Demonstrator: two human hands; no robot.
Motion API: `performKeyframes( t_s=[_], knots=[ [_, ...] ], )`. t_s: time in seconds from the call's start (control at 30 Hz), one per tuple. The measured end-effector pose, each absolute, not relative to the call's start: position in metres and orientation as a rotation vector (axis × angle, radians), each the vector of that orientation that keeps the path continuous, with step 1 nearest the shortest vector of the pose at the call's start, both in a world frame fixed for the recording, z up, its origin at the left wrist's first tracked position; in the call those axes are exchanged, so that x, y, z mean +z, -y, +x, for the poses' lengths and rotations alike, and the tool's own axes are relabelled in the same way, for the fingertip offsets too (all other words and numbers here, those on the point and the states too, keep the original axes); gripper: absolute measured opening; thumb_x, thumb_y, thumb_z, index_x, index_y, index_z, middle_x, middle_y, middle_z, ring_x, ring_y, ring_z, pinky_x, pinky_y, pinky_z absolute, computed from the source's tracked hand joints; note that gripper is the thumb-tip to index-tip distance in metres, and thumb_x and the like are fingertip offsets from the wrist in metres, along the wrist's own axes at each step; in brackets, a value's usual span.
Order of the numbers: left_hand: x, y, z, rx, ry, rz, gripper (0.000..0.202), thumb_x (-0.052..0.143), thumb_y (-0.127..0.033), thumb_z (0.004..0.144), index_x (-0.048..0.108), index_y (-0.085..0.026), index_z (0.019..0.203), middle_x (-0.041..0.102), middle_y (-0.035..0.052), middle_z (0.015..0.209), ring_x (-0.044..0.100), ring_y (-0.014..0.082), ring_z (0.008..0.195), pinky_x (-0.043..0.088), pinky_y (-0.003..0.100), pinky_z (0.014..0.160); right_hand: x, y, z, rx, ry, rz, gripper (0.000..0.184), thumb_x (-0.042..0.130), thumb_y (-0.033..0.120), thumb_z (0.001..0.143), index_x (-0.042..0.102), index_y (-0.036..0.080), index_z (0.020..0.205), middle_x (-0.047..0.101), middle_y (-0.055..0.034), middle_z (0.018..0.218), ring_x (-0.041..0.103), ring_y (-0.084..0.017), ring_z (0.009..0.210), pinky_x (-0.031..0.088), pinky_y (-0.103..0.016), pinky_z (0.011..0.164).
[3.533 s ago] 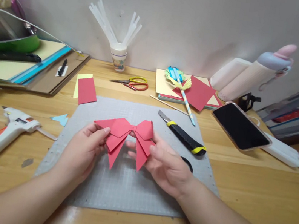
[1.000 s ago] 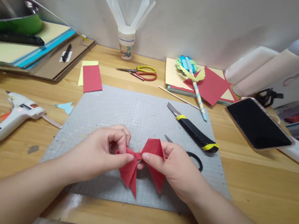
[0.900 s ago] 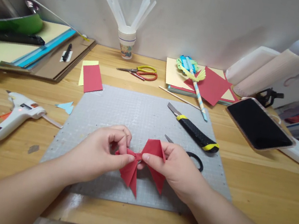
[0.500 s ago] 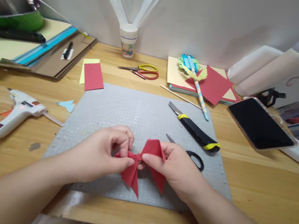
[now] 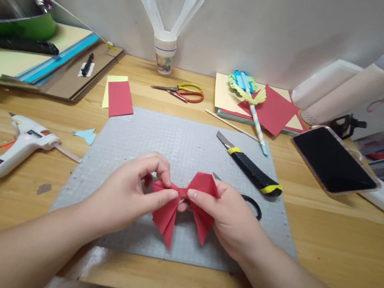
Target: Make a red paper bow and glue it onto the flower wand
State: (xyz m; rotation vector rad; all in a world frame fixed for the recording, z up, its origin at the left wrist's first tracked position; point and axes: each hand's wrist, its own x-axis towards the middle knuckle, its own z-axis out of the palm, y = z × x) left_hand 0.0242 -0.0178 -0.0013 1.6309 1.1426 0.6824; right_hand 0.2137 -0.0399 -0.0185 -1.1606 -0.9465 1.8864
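Note:
A folded red paper bow point(image 5: 202, 217) is held between my two hands, above the grey cutting mat point(image 5: 162, 144). My left hand point(image 5: 137, 186) pinches its left loop close to the centre knot, thumb in front. On the other side, my right hand point(image 5: 227, 211) grips the right loop, its thumb pressed beside the knot and fingers behind the paper. Two pointed tails hang down from the bow. Just past my right hand lie black-handled scissors point(image 5: 254, 206), partly hidden by it. A black and yellow utility knife point(image 5: 252, 169) rests farther back on the mat.
A white glue gun point(image 5: 24, 145) lies at the left with its cord. Behind the mat are red-and-yellow-handled scissors point(image 5: 186, 91), a paper cup point(image 5: 164, 56) of glue sticks, red paper point(image 5: 121, 99) and a paper flower point(image 5: 244, 81). A phone point(image 5: 336, 161) leans at the right.
The bow has been raised slightly and turned, so its loops and tails now face me more fully. My left fingers have shifted along its left loop; both hands still hold it.

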Motion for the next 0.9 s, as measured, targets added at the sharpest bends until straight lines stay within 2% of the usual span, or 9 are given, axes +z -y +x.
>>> performKeyframes(
  t_s=[0.07, 0.13, 0.37, 0.57, 0.7, 0.9],
  knots=[
    [-0.0030, 0.0172, 0.0236, 0.763, -1.182, 1.538, 0.023, 0.069, -0.032, 0.075, 0.055, -0.021, 0.090, 0.055, 0.0002, 0.091, 0.053, 0.0162, 0.085, 0.043, 0.029, 0.073, -0.0186, 0.0399, 0.2125, 1.868, 0.893, -1.129, 0.015, 0.068, 0.034, 0.079, 0.066, 0.018, 0.077, 0.071, -0.0012, 0.073, 0.065, -0.014, 0.071, 0.049, -0.028, 0.076],
    [-0.0045, 0.0159, 0.0226, 0.783, -1.191, 1.405, 0.035, 0.071, -0.038, 0.073, 0.055, -0.021, 0.099, 0.057, 0.0012, 0.095, 0.055, 0.0171, 0.088, 0.045, 0.028, 0.073, -0.0186, 0.0397, 0.2117, 1.838, 0.848, -1.119, 0.014, 0.069, 0.033, 0.079, 0.066, 0.019, 0.078, 0.071, -0.0010, 0.074, 0.065, -0.015, 0.071, 0.049, -0.028, 0.076],
    [-0.0057, 0.0119, 0.0209, 0.621, -1.115, 1.131, 0.026, 0.069, -0.044, 0.075, 0.065, -0.018, 0.075, 0.065, -0.0018, 0.068, 0.056, 0.0112, 0.062, 0.044, 0.023, 0.063, -0.0194, 0.0394, 0.2124, 1.733, 0.799, -1.111, 0.015, 0.069, 0.035, 0.078, 0.064, 0.021, 0.082, 0.072, -0.0013, 0.082, 0.067, -0.018, 0.078, 0.050, -0.032, 0.080],
    [-0.0083, 0.0124, 0.0196, 0.637, -1.135, 1.090, 0.022, 0.073, -0.039, 0.074, 0.069, -0.018, 0.072, 0.072, 0.0010, 0.074, 0.062, 0.0130, 0.069, 0.047, 0.023, 0.069, -0.0201, 0.0405, 0.2120, 1.680, 0.888, -1.162, 0.020, 0.071, 0.039, 0.077, 0.066, 0.019, 0.078, 0.071, -0.0024, 0.076, 0.067, -0.018, 0.076, 0.050, -0.033, 0.079],
    [-0.0076, 0.0125, 0.0207, 0.658, -1.077, 1.060, 0.018, 0.074, -0.036, 0.074, 0.071, -0.021, 0.084, 0.074, 0.0014, 0.083, 0.066, 0.0152, 0.078, 0.050, 0.025, 0.075, -0.0192, 0.0410, 0.2122, 1.676, 0.932, -1.190, 0.019, 0.071, 0.040, 0.077, 0.067, 0.021, 0.075, 0.071, -0.0013, 0.074, 0.066, -0.017, 0.074, 0.050, -0.031, 0.077],
    [-0.0101, 0.0134, 0.0208, 0.637, -1.095, 1.044, 0.016, 0.074, -0.036, 0.072, 0.073, -0.021, 0.076, 0.075, 0.0019, 0.076, 0.067, 0.0163, 0.073, 0.051, 0.027, 0.074, -0.0173, 0.0415, 0.2115, 1.648, 1.001, -1.252, 0.019, 0.071, 0.039, 0.076, 0.068, 0.021, 0.074, 0.072, -0.0011, 0.075, 0.067, -0.017, 0.073, 0.049, -0.030, 0.074]
  ],
)
